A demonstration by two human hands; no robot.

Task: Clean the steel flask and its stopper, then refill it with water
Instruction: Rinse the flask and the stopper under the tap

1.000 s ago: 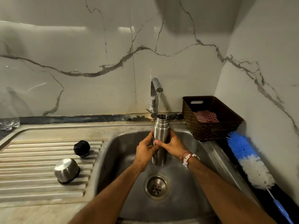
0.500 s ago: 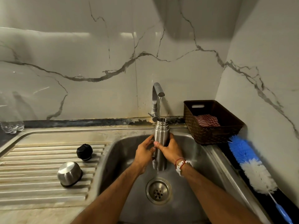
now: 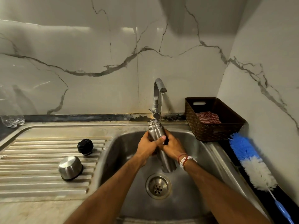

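Observation:
The steel flask [image 3: 157, 130] is held over the sink [image 3: 194, 162], its open threaded mouth tilted up and to the left, just under the tap [image 3: 159, 88]. A thin stream of water runs from the spout past the mouth's right side. My left hand [image 3: 146, 147] grips the flask's middle from the left. My right hand [image 3: 174, 147] wraps it from the right, a bead bracelet on that wrist. The black stopper [image 3: 85, 146] and the steel cup lid [image 3: 70, 168], upside down, rest on the ribbed drainboard [image 3: 40, 159] to the left.
A brown woven basket [image 3: 210, 126] with a red striped cloth stands right of the tap. A blue and white bottle brush [image 3: 252, 164] lies along the right counter. A clear glass item [image 3: 12, 121] sits at the far left. The sink drain [image 3: 158, 185] is below the flask.
The flask stood upright under the tap before; now it is tilted, mouth leaning left, with the water stream falling by its rim. Both hands stay gripped on it.

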